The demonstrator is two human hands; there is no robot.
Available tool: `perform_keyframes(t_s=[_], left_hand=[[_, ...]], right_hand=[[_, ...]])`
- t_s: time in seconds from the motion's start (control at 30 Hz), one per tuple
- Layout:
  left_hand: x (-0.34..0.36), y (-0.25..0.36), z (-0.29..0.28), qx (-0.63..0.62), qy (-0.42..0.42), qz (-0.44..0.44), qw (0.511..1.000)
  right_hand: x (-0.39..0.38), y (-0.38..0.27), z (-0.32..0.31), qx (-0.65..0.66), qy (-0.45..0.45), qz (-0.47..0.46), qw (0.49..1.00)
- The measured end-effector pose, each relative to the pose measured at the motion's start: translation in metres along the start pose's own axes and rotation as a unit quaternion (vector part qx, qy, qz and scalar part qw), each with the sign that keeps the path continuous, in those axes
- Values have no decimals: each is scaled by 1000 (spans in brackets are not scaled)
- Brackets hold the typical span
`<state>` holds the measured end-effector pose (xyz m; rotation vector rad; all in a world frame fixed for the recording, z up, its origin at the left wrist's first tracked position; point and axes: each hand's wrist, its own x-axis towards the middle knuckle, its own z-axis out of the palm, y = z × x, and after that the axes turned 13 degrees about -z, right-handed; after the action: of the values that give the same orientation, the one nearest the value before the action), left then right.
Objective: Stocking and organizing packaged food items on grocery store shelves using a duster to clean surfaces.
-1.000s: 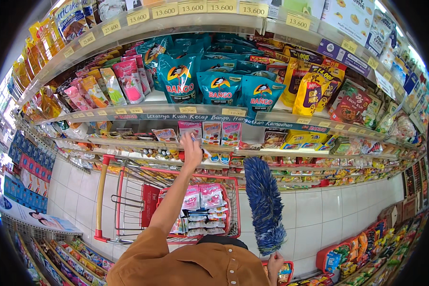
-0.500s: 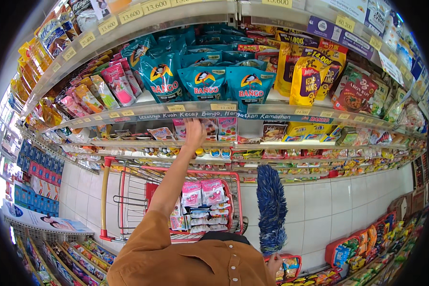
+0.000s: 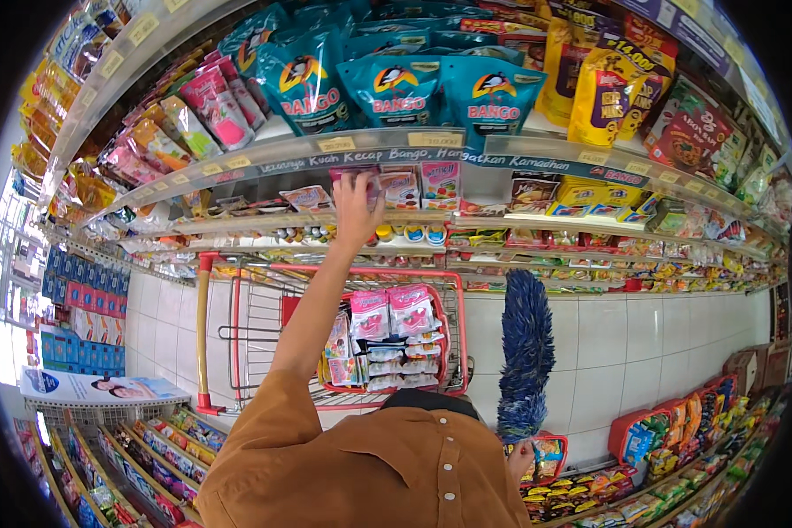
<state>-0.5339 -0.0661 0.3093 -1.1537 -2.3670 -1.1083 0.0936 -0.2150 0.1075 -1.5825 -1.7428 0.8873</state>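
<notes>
Now | left hand (image 3: pixel 357 204) higher than a second ago, fingers clasping shelf packet (image 3: pixel 394 187) | right hand (image 3: pixel 521 458) clenched on duster (image 3: pixel 525 352)

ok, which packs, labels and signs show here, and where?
Teal pouches: upper shelf, centre, round bird emblem.
Yellow pouches: upper shelf, right.
Pink packs: upper shelf, left.
Shelf-edge strip: dark, curved, under the teal pouches.
Small sachets: pink-white, beside the left hand.
Pink-white packs: in the red cart.
Blue duster: right hand.

Glossy plastic pouches (image 3: pixel 396 84), fluffy duster (image 3: pixel 526 352)
</notes>
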Motion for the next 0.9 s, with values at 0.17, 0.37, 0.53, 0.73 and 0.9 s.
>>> perform_keyframes(t_s=[0.17, 0.37, 0.53, 0.73, 0.9], left_hand=[[-87, -84, -42, -74, -136, -160, 975], [-207, -204, -58, -22, -270, -176, 946], [-241, -229, -40, 47, -295, -337, 893], [-220, -239, -42, 121, -279, -355, 884], [-185, -209, -81, -128, -187, -358, 906]], right_hand=[[-12, -12, -2, 45, -52, 65, 996], [-16, -1, 13, 41, -68, 80, 994], [-18, -14, 17, 8, -84, 31, 996], [-21, -55, 30, 1, -114, 19, 993], [-22, -62, 45, -21, -115, -41, 992]])
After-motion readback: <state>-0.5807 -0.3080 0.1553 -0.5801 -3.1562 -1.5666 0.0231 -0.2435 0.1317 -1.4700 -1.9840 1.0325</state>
